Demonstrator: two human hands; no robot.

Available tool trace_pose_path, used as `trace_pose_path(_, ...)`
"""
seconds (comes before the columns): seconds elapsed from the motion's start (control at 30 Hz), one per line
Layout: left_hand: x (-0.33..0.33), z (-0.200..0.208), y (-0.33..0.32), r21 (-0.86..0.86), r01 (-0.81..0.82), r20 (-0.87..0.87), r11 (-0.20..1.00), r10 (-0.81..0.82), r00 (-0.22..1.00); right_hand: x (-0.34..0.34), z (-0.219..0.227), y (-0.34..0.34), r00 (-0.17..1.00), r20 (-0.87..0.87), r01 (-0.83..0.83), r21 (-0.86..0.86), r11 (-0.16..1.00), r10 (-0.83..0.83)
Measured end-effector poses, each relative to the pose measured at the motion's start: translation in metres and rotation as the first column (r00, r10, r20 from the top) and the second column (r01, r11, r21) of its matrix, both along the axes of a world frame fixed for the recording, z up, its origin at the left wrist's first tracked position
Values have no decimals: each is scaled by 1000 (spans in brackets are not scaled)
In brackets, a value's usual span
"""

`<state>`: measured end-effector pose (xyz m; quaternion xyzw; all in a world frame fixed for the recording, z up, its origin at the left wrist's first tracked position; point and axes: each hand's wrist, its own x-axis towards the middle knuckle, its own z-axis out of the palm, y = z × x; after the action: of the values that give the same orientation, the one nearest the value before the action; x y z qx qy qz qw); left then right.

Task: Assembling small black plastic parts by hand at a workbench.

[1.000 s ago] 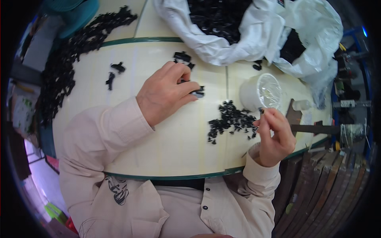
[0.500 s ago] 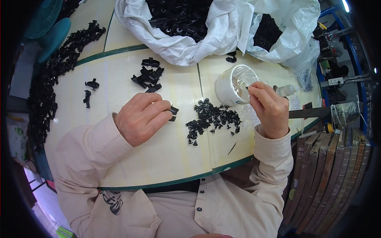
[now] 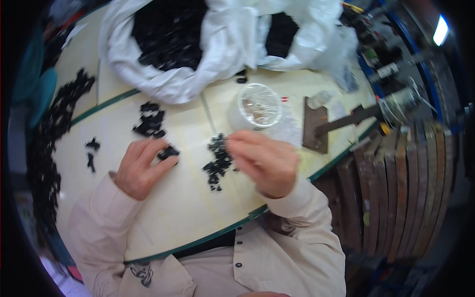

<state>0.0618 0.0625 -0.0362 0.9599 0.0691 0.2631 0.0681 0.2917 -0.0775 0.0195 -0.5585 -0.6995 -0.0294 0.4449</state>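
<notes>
My left hand [image 3: 141, 168] is closed on a black plastic clip [image 3: 168, 152], pinched between thumb and fingers just above the table. Beyond it lies a small group of similar black clips [image 3: 149, 121]. My right hand [image 3: 267, 163] is blurred, its fingers drawn together beside a heap of small black push-pin fasteners [image 3: 217, 159]; whatever is in the fingertips cannot be made out. Behind that hand stands a white tub [image 3: 236, 115] with clear film over its rim and something brownish inside.
A white woven sack [image 3: 173, 89] full of black parts and a second bag [image 3: 316, 49] stand at the back. More black clips [image 3: 44, 163] line the left side. At right are a brown metal plate with bar [image 3: 314, 129], a small bottle [image 3: 321, 98] and stacked boards [image 3: 391, 193].
My right hand has moved from the tub's mouth down and left to the fastener heap. My left hand still holds the clip. The whole view has shifted and tilted.
</notes>
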Motion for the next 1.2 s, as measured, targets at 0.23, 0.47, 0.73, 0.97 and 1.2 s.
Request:
trace_pose_path(0.23,-7,6,-16,-173,29,-101,985,-47,994,-20,-25,22,995,-85,-33,127,991,44)
trace_pose_path(0.47,-20,11,-27,-12,12,-134,1000,-14,991,-22,-49,25,982,-159,-75,169,983,102)
trace_pose_path(0.73,-46,5,-38,-959,-186,-147,212,186,971,-58,-40,18,742,-613,-181,207,961,272)
trace_pose_path(0.97,-68,-15,-51,-898,121,2,-422,271,963,-94,-41,12,658,-666,-347,146,926,351)
trace_pose_path(1.2,-43,2,-68,-879,255,75,-402,411,909,-91,-32,3,658,-685,-464,-40,885,314)
